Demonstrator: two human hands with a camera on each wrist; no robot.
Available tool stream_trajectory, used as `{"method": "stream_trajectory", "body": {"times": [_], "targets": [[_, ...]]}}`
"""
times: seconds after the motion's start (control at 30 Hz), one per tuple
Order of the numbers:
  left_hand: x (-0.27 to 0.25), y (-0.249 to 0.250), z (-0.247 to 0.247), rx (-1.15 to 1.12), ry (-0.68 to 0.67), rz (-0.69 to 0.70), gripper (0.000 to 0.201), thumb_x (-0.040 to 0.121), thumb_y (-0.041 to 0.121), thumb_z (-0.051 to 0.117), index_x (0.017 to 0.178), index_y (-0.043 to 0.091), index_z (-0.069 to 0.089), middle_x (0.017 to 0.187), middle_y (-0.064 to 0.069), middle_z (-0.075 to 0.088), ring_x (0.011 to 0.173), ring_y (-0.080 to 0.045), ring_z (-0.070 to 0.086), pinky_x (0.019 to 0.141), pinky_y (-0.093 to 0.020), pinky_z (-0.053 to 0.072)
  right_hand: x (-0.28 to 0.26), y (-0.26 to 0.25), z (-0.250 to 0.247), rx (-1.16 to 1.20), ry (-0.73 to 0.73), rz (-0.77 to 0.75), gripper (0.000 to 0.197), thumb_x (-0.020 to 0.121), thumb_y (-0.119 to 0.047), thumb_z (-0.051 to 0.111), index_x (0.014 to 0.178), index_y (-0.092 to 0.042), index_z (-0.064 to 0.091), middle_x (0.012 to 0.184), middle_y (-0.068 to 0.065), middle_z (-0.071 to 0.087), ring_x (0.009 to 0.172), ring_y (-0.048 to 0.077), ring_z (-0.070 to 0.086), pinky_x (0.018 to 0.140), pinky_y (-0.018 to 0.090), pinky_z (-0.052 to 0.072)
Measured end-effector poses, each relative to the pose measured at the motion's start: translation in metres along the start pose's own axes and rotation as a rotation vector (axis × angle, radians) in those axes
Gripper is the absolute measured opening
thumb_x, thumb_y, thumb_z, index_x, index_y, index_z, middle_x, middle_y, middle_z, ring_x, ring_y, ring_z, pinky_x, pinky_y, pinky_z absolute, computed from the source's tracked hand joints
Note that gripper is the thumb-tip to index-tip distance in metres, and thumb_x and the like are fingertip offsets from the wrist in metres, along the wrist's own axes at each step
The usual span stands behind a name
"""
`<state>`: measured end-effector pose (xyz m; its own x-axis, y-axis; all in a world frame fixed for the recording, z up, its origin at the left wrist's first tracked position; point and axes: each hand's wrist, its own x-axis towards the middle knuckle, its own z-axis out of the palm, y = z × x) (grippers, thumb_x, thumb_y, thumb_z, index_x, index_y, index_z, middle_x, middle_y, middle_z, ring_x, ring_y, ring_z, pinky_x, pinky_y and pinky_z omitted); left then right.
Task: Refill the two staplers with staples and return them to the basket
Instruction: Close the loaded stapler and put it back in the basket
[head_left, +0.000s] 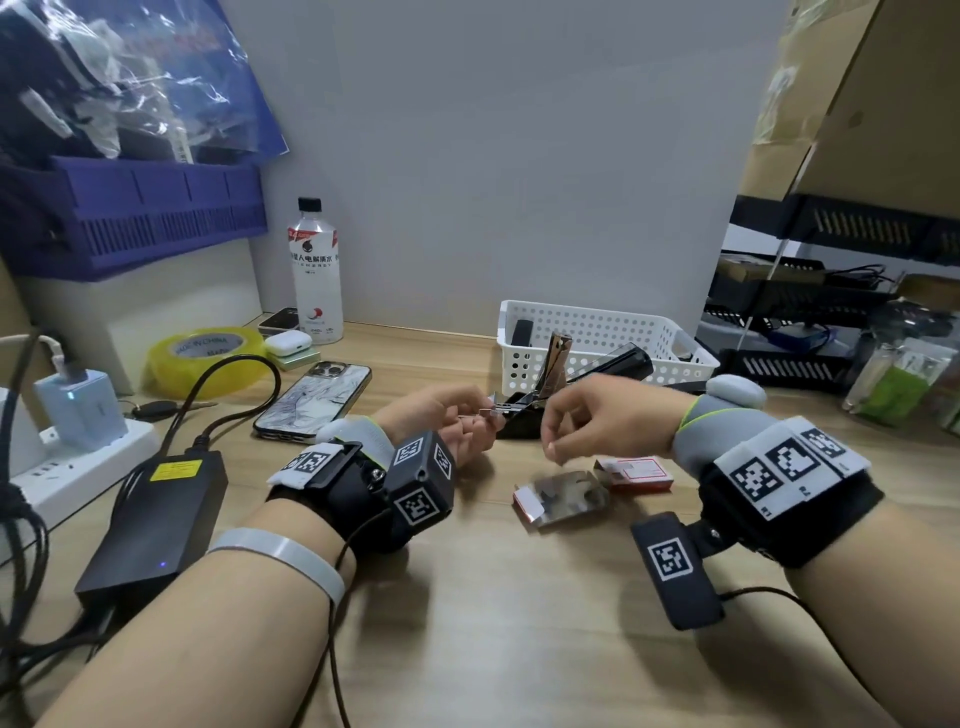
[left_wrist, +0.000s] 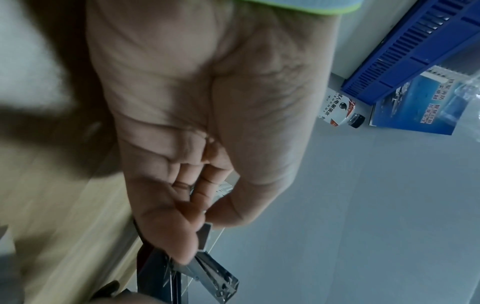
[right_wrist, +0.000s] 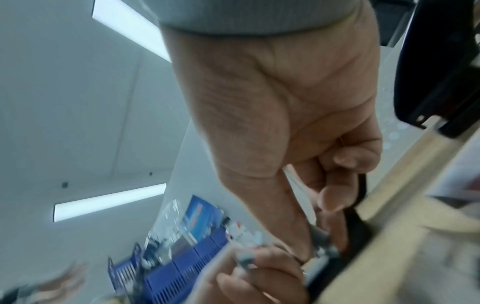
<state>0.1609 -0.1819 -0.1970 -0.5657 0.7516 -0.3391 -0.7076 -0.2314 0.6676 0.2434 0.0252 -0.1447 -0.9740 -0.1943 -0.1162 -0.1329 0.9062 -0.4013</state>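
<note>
A black stapler (head_left: 522, 413) stands open on the desk in front of the white basket (head_left: 597, 322), with its metal arm (head_left: 557, 358) raised and its black cover (head_left: 621, 362) laid back. My left hand (head_left: 483, 415) pinches a short strip of staples (head_left: 489, 412) at the stapler's front end. In the left wrist view the strip of staples (left_wrist: 205, 236) sits between thumb and forefinger, just above the stapler's metal channel (left_wrist: 215, 275). My right hand (head_left: 551, 415) is curled and blurred against the stapler's right side. A dark object (head_left: 522, 332), perhaps the other stapler, stands in the basket.
An open staple box (head_left: 563, 499) and a red staple box (head_left: 636, 473) lie near my right wrist. A phone (head_left: 314, 400), a tape roll (head_left: 202, 358), a bottle (head_left: 314, 275), a power brick (head_left: 156, 519) and cables fill the left side. Black trays (head_left: 789, 332) stand at the right.
</note>
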Motion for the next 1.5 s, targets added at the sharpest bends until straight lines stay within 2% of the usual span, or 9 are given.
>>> {"method": "stream_trajectory", "body": {"times": [0.2,0.37,0.47,0.63,0.87,0.97,1.13,1.27,1.5], "targets": [[0.006,0.001,-0.004,-0.048,-0.019,0.015,0.009,0.081,0.001,0.054,0.089,0.0,0.052,0.076,-0.01,0.051,0.055,-0.008,0.044,0.041,-0.013,0.041,0.019,-0.027,0.001,0.536,0.154,-0.051,0.007,0.088,-0.012,0.071,0.082,-0.015,0.068,0.074,0.003,0.068,0.065,0.011,0.064,0.06,0.021,0.05],[0.001,0.007,-0.004,-0.011,-0.042,0.002,0.011,0.075,0.004,0.045,0.075,-0.002,0.055,0.064,-0.004,0.043,0.046,-0.003,0.035,0.03,-0.012,0.03,0.042,-0.054,0.019,0.458,0.219,-0.083,0.003,0.087,-0.009,0.07,0.087,-0.008,0.067,0.07,0.003,0.07,0.066,0.014,0.067,0.064,0.03,0.059],[-0.003,0.008,0.001,0.004,-0.045,-0.001,0.03,0.086,0.007,0.037,0.064,-0.002,0.057,0.057,-0.008,0.049,0.039,-0.006,0.038,0.026,-0.014,0.028,0.049,-0.062,0.022,0.353,0.26,-0.098,0.002,0.085,-0.013,0.07,0.084,-0.012,0.069,0.067,-0.001,0.071,0.063,0.013,0.067,0.072,0.036,0.062],[-0.005,0.011,0.004,-0.044,0.014,0.0,0.043,0.095,0.012,0.033,0.059,0.002,0.055,0.05,-0.008,0.046,0.034,-0.008,0.038,0.024,-0.013,0.028,0.054,-0.075,0.02,0.264,0.289,-0.116,0.007,0.084,-0.02,0.071,0.079,-0.023,0.069,0.061,-0.009,0.067,0.055,0.007,0.06,0.057,0.024,0.049],[-0.006,0.013,-0.002,-0.185,0.001,0.055,0.031,0.084,0.006,0.028,0.072,-0.001,0.056,0.06,-0.009,0.047,0.042,-0.012,0.043,0.027,-0.015,0.029,0.059,-0.074,0.018,0.225,0.357,-0.117,0.006,0.081,-0.027,0.074,0.083,-0.021,0.073,0.069,-0.006,0.073,0.062,0.005,0.063,0.064,0.024,0.051],[-0.009,0.015,-0.003,-0.125,-0.035,0.074,0.019,0.079,0.014,0.047,0.07,-0.001,0.055,0.065,-0.01,0.048,0.045,-0.01,0.044,0.03,-0.013,0.028,0.063,-0.066,0.018,0.246,0.434,-0.109,0.005,0.081,-0.027,0.073,0.084,-0.023,0.076,0.071,-0.006,0.073,0.063,0.004,0.062,0.063,0.022,0.047],[-0.007,0.02,-0.009,-0.008,-0.015,0.078,0.033,0.081,0.032,0.066,0.079,-0.001,0.063,0.071,-0.006,0.051,0.045,-0.005,0.044,0.031,-0.012,0.031,0.072,-0.05,0.02,0.368,0.499,-0.068,0.01,0.081,-0.025,0.071,0.09,-0.02,0.073,0.072,-0.004,0.075,0.064,0.005,0.063,0.076,0.033,0.055],[-0.007,0.022,-0.011,0.01,-0.003,0.076,0.024,0.083,0.023,0.062,0.089,0.0,0.063,0.068,-0.003,0.051,0.042,-0.002,0.045,0.029,-0.011,0.032,0.078,-0.044,0.022,0.349,0.527,-0.043,0.007,0.08,-0.024,0.073,0.084,-0.019,0.071,0.073,-0.003,0.076,0.071,0.012,0.068,0.08,0.039,0.058],[-0.009,0.026,-0.016,0.219,0.124,0.173,0.014,0.099,0.021,0.053,0.095,0.007,0.056,0.068,0.0,0.048,0.04,0.0,0.04,0.028,-0.008,0.027,0.074,-0.052,0.014,0.145,0.431,-0.075,0.013,0.078,-0.03,0.079,0.086,-0.021,0.074,0.072,-0.01,0.071,0.059,-0.002,0.058,0.058,0.018,0.044]]}}
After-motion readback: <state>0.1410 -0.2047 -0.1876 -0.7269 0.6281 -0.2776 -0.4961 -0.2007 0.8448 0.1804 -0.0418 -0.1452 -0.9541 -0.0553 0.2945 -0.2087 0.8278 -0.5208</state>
